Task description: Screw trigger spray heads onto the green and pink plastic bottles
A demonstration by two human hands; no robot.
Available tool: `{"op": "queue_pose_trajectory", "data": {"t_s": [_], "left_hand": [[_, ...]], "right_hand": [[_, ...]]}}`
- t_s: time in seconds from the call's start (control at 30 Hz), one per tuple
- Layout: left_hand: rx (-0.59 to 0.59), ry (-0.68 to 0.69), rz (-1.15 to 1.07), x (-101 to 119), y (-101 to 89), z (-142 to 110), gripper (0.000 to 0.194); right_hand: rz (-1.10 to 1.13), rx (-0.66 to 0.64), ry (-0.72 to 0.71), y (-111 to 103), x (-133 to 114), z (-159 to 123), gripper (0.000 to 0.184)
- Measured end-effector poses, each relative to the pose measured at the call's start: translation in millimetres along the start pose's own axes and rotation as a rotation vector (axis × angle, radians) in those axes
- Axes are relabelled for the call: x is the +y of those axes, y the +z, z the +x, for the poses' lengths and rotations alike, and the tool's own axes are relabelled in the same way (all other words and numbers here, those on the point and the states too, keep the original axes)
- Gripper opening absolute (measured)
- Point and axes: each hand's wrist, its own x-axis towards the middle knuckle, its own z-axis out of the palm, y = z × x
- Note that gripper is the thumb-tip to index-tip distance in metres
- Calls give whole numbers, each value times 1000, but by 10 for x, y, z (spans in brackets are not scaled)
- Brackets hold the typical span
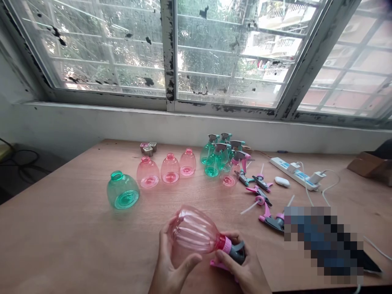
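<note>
A clear pink spray bottle lies tilted on its side between my hands, its neck to the right. My left hand is wrapped round the bottle's body, thumb along the near side. At the neck, my right hand grips the grey and pink spray head where its pink collar meets the bottle. Part of the pink trigger shows below. Beyond my hands stand a green bottle and three pink bottles, all without spray heads.
Several green spray bottles and a pink one with heads stand at the back. Loose spray heads lie to the right, near a power strip, a white case and a blurred-out object. Small blocks sit behind.
</note>
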Motion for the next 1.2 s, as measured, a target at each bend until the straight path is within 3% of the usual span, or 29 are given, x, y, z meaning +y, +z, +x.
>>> {"op": "queue_pose_trajectory", "data": {"t_s": [0.1, 0.27, 0.37, 0.53, 0.63, 0.8, 0.9, 1.0, 1.2], "left_hand": [[54, -21, -40, -19, -1, 20, 79], [-62, 55, 102, -8, -68, 86, 65], [-104, 29, 110, -21, -100, 91, 68], [-62, 3, 52, -50, -86, 69, 85], [-53, -4, 60, -51, -81, 87, 77], [-38, 110, 178, -56, -64, 110, 67], [15, 76, 206, -63, -48, 84, 76], [-11, 15, 181, -60, -61, 67, 86], [-29, 102, 221, -58, -82, 108, 72]], "right_hand": [[-13, -9, -1, 16, -16, -5, 43], [12, -10, 20, 3, -41, 1, 42], [52, 14, 29, 3, -45, -3, 42], [32, 37, -9, 35, -45, -17, 39], [22, 39, -3, 43, -58, -16, 41], [20, 51, 37, 29, -90, -12, 41], [42, 50, 9, 28, -67, -13, 41], [51, 46, -10, 33, -26, -11, 40], [42, 53, 3, 31, -40, -1, 41]]}}
